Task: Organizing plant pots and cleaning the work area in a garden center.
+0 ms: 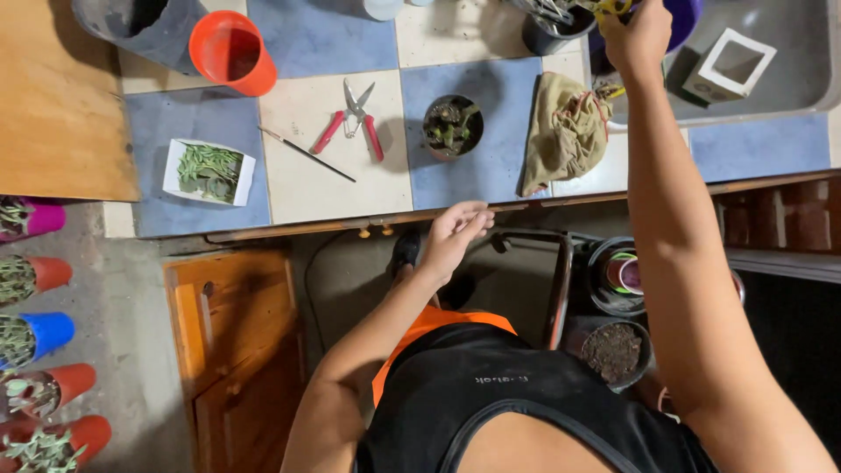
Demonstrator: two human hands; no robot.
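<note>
Head view looks straight down on us at a tiled surface [333, 188] of blue and cream squares. Our right hand [638, 37] is stretched far out to the back edge, fingers closed around a small yellow-handled tool [611, 7] just above a dark pot [550, 31]; how much of the tool lies in the grip we cannot tell, since the top of the picture cuts it off. Our left hand [453, 235] hovers at the near edge of the surface, fingers loosely spread and slightly curled, holding nothing.

Between our two hands lies a crumpled khaki cloth [565, 131]. Just left of it stands a small black pot with a succulent [452, 126]. Further left lie red-handled pruning shears [355, 118], blades open, beside a thin dark stick [307, 154]. A white box of green cuttings [208, 172] sits near the left end, well apart from an orange cup [231, 52] at the back. A white square planter [729, 63] rests in the grey sink [802, 61] to the right of our right hand.
</note>
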